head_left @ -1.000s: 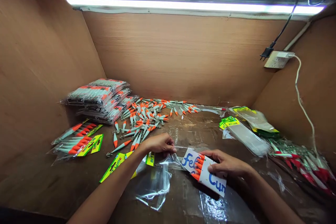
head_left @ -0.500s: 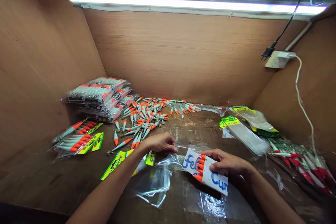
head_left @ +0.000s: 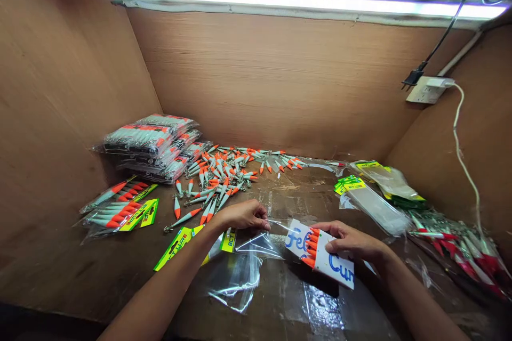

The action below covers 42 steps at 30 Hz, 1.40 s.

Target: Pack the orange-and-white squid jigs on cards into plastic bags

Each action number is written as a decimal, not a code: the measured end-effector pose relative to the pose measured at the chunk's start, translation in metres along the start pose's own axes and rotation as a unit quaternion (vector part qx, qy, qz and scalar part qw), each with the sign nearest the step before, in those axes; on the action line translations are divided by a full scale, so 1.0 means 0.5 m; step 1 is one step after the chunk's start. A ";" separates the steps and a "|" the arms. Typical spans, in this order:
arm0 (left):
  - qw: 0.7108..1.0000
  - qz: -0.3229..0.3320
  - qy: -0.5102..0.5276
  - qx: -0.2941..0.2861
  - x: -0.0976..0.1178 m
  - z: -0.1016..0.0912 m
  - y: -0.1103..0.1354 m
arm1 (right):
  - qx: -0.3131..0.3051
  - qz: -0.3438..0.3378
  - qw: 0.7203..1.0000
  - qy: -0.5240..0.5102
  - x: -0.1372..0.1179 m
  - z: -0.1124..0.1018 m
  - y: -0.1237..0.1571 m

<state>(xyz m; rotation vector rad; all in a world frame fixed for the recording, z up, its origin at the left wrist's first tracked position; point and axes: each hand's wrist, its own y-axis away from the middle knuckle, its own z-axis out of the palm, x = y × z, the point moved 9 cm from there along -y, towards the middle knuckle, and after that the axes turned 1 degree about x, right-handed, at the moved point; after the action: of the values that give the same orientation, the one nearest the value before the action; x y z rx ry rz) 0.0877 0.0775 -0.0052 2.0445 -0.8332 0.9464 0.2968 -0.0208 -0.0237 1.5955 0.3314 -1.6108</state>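
My left hand (head_left: 248, 216) is closed in a pinch on the edge of a clear plastic bag (head_left: 260, 246), near the middle of the table. To its right, my right hand (head_left: 348, 240) grips a folded white card (head_left: 335, 262) with blue handwriting, thumb on top. Several orange-tipped fishing lures (head_left: 311, 248) lie side by side inside the card, tips pointing at the bag. Their other ends are hidden by the card. Below my left hand lie more clear bags (head_left: 236, 282) and yellow-green header cards (head_left: 176, 248), partly behind my forearm.
Loose orange-and-white lures (head_left: 220, 176) are heaped at the back. Stacked lure packs (head_left: 140, 141) and bagged lures (head_left: 116, 216) lie at left. At right are empty bags (head_left: 376, 208) and red-and-white lures (head_left: 468, 250). A white cable (head_left: 458, 144) hangs from an outlet (head_left: 424, 90).
My right hand has moved slightly right and away from me with the card and lures, widening the gap to the bag. My left hand keeps its pinch in nearly the same place.
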 end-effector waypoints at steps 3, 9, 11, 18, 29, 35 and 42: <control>1.000 0.006 -0.001 0.002 0.003 0.002 -0.001 | -0.014 0.004 1.000 0.007 -0.001 0.018 -0.003; 1.000 -0.006 -0.015 0.021 -0.006 -0.007 -0.002 | -0.005 -0.004 0.999 0.045 -0.008 0.019 -0.003; 0.999 -0.011 -0.016 0.026 -0.009 -0.010 -0.001 | -0.002 -0.009 0.999 0.054 -0.011 0.012 0.000; 1.000 -0.016 0.001 0.009 -0.011 0.000 -0.001 | 0.029 0.001 1.000 0.002 -0.011 -0.007 0.007; 0.999 -0.050 0.015 -0.001 0.004 0.012 0.012 | 0.016 0.034 0.999 0.008 0.008 0.017 -0.007; 0.999 -0.040 0.012 0.010 0.011 0.008 0.014 | -0.009 0.028 0.998 0.050 -0.004 0.028 -0.003; 0.999 -0.033 0.007 0.006 0.020 0.012 0.010 | -0.006 0.018 0.996 0.088 -0.018 0.030 0.005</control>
<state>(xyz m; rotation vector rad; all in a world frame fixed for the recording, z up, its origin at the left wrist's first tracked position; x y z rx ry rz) 0.0911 0.0676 0.0019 2.0603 -0.7510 0.9292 0.2870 -0.0295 -0.0121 1.7283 0.4031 -1.4418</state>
